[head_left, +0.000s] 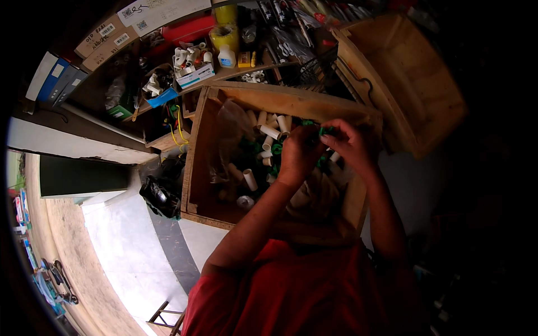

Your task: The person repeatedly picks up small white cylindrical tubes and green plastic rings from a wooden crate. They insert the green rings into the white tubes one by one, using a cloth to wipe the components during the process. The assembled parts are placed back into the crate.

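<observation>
Both hands are up over the wooden crate (197,145), close together, working at one small green fitting (325,131). The right hand (350,143) has it pinched between fingertips and thumb, a narrow grip right at the top of the fist, and the left hand (300,151) is curled beside it, fingers bent toward the same piece; whether the left actually grips it I cannot tell, its back is toward us. The fitting sits above the far right part of the crate, near the rim. Down inside, I count roughly eight short white pipe pieces (270,132) showing, some lying at the far side, two or three lower near the left forearm, and a scatter of green fittings (276,149) among them, at least four in sight with more hidden under the hands. A clear plastic bag (230,126) slumps in the crate's left half. One crate only here, plus a second wooden box (417,84) tipped on its side off to the right. Behind, a shelf carries a small box of white fittings (193,70), one white bottle (226,57) and a yellow tape roll (224,36). The forearms and the red shirt (297,291) cover the crate's near side.
</observation>
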Demonstrator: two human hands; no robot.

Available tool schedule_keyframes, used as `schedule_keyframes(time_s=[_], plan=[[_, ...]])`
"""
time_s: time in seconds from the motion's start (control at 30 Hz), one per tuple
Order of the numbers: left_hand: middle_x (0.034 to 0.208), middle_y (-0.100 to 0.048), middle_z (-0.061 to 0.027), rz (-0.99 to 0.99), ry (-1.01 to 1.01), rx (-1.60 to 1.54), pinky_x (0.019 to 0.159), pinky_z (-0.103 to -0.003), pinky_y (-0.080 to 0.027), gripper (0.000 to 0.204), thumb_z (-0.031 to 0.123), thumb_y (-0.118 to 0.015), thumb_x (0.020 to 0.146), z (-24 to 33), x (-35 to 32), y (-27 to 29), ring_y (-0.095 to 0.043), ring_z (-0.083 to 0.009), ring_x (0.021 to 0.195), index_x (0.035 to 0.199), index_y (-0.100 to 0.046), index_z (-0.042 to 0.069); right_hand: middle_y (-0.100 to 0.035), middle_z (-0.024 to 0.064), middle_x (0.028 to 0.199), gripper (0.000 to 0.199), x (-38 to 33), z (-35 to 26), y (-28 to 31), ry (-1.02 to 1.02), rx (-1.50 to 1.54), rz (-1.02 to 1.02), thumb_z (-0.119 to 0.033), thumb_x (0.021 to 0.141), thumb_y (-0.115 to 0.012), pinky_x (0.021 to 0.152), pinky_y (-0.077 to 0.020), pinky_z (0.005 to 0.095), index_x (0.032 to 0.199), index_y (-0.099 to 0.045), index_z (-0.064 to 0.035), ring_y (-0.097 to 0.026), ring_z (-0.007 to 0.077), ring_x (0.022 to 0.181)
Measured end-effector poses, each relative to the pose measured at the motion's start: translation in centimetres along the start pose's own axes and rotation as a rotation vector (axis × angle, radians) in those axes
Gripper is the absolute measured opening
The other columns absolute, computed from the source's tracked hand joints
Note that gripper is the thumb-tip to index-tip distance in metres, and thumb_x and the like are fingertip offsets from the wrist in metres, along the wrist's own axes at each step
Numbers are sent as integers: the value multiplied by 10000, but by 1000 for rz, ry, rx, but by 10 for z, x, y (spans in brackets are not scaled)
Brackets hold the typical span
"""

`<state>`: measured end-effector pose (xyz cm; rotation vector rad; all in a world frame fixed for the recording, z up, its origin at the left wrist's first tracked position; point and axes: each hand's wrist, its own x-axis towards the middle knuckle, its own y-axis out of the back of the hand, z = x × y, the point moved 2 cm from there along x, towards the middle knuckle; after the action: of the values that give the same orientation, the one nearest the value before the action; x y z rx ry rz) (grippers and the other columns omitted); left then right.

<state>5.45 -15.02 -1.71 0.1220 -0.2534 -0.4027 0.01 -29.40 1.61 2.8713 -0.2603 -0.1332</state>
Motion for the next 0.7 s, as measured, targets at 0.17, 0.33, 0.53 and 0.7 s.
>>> schedule_keyframes(time_s=[0.17,0.33,0.53,0.7], plan=[[867,-664,-51,-104,74,-137,663,-247,-512,317,53,-766,760,-12,0,0,-618,-91,752,1030,-606,7,-615,-3,847,268,2,1,-2,-7,-30,0,-116,863,-695,630,-467,222,1105,-609,-41,-544,45,712],[899,-653,-22,-290,178,-257,717,-229,-502,326,37,-757,787,-8,4,10,-608,-70,827,1064,-588,4,-638,23,866,272,2,5,-1,53,-22,91,-127,844,-716,631,-484,233,1075,-610,-30,-577,56,726],[959,-635,-19,-405,291,-227,771,-231,-487,266,29,-697,838,-12,2,11,-590,-68,909,1080,-597,-21,-656,42,890,261,2,-2,3,90,-63,204,-124,832,-727,635,-498,236,1044,-610,-27,-607,81,736],[934,-628,-9,-412,202,-160,724,-226,-472,265,53,-695,838,-21,1,12,-558,-55,839,1077,-603,-15,-646,44,914,242,0,-7,1,108,-40,199,-105,844,-707,652,-510,255,1051,-600,-39,-624,102,769]])
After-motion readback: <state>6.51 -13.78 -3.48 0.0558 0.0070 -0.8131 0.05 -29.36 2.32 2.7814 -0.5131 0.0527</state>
